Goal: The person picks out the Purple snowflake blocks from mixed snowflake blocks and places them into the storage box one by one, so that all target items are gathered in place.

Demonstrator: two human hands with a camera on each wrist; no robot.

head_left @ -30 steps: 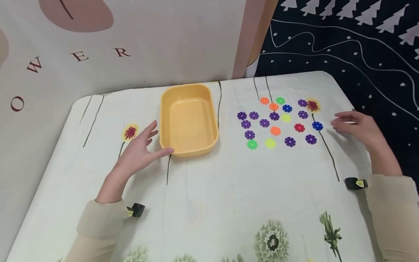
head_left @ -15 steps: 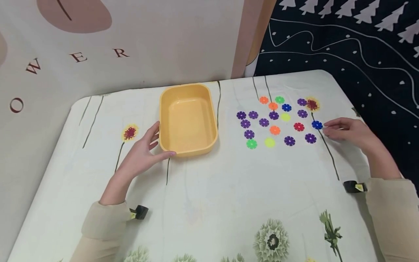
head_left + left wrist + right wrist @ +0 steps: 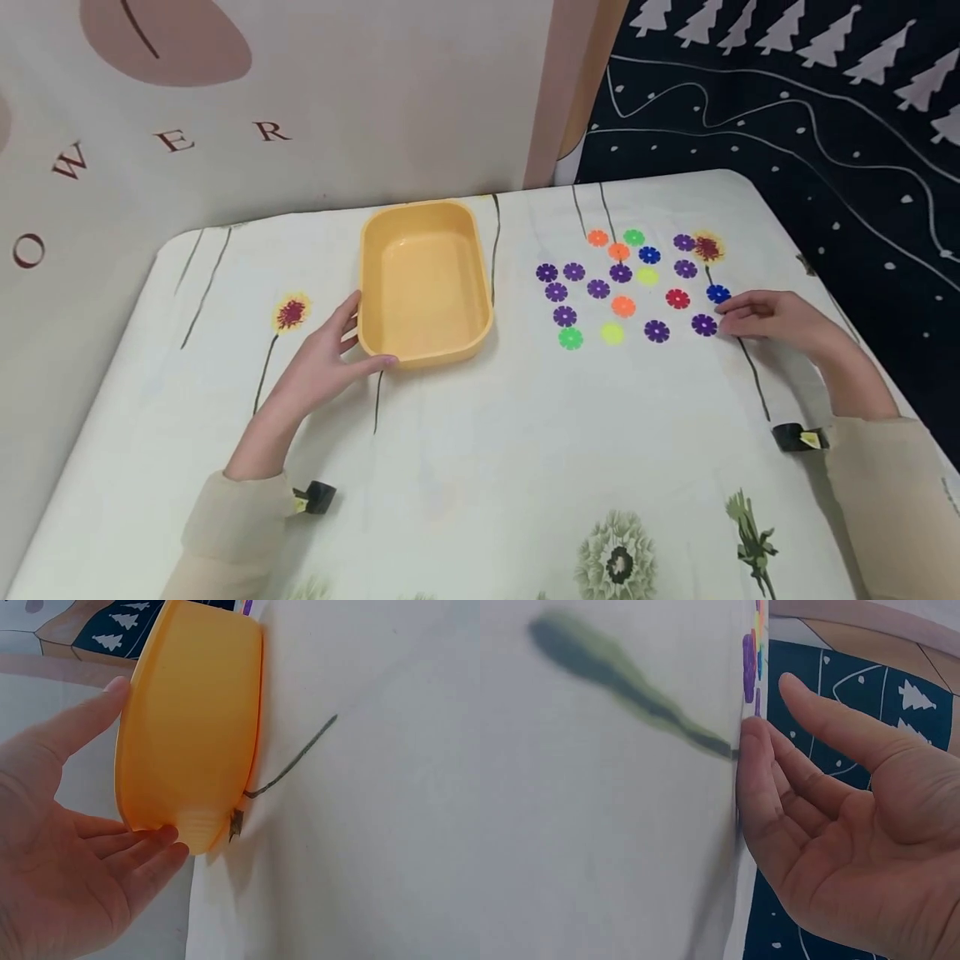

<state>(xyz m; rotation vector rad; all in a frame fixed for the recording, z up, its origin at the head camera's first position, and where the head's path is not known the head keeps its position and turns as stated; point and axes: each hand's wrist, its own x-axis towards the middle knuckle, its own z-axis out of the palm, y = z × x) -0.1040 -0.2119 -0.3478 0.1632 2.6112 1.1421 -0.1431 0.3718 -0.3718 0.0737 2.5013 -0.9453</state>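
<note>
A yellow tray (image 3: 427,287) lies on the table, with my left hand (image 3: 318,367) at its near left corner, thumb on the near rim and fingers against the left side. In the left wrist view my left hand (image 3: 82,847) holds the tray (image 3: 187,720) between thumb and fingertips. Flat flower-shaped discs in several colours lie right of the tray. My right hand (image 3: 787,325) is at their right edge, its fingertips by a blue disc (image 3: 717,293) and a purple disc (image 3: 704,325). In the right wrist view the right hand's (image 3: 840,817) thumb stands apart from the fingers, holding nothing visible.
The white tablecloth (image 3: 480,467) carries printed flowers and stems. Behind the table hang a pale lettered cloth (image 3: 360,100) and a dark cloth with white trees (image 3: 712,100). Black straps with yellow labels show at both wrists.
My right hand has moved left and slightly down, from beyond the discs to their edge. My left hand has moved a little right, closing onto the tray. The discs keep their arrangement.
</note>
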